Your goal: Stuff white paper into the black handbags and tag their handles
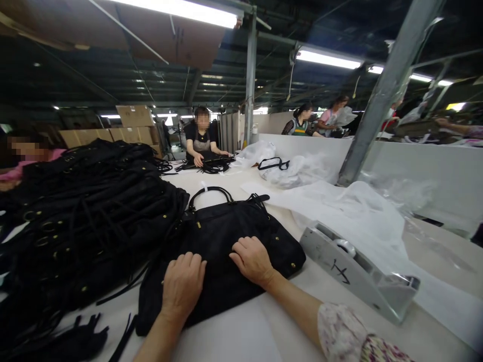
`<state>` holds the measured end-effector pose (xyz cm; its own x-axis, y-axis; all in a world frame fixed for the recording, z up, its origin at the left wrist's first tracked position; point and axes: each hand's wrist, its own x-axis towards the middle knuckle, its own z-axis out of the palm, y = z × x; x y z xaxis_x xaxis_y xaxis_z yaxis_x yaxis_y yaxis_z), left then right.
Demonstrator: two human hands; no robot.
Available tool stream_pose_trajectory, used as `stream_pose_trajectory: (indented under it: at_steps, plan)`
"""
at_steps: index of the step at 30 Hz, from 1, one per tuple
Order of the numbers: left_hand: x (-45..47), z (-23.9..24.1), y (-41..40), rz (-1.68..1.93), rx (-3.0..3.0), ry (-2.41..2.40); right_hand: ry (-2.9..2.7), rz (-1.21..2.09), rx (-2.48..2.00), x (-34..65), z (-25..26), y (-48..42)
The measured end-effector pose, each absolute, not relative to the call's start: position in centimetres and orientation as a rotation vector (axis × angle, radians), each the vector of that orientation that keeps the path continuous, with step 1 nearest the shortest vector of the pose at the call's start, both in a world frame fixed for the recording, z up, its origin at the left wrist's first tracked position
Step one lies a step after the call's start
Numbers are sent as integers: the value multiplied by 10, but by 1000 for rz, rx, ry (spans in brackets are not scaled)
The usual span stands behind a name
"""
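Note:
A black handbag (226, 271) lies flat on the table in front of me, its two looped handles (215, 190) pointing away and small gold fittings on its face. My left hand (183, 286) is on the bag's near left part, fingers curled down and closed against the fabric. On the right part, my right hand (252, 259) also has bent fingers closed on the fabric, with the thumb to the left. Both sets of fingertips are partly hidden.
A big pile of black bags (86, 216) fills the left. To the right stand a grey metal tape dispenser (354, 271) and white sheeting (347, 216). A slanted metal post (372, 115) rises behind. Across the table, a co-worker (202, 138) handles black straps.

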<state>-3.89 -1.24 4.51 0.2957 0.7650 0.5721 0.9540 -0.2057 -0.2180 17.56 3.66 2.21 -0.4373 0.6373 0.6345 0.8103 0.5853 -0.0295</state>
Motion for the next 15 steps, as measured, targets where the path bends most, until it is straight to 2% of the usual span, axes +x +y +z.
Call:
stream_pose_trajectory:
  at_steps: [9,11,15]
  plan:
    - [-67,28,-4,-436,-2065,-1485,-2262,-271,-1210,172,22,36]
    - [-69,31,-5,-426,-2106,-1458,-2360,-105,-1169,183,33,40]
    - [-84,40,-7,-421,-2317,-1349,-2716,450,-986,220,70,54]
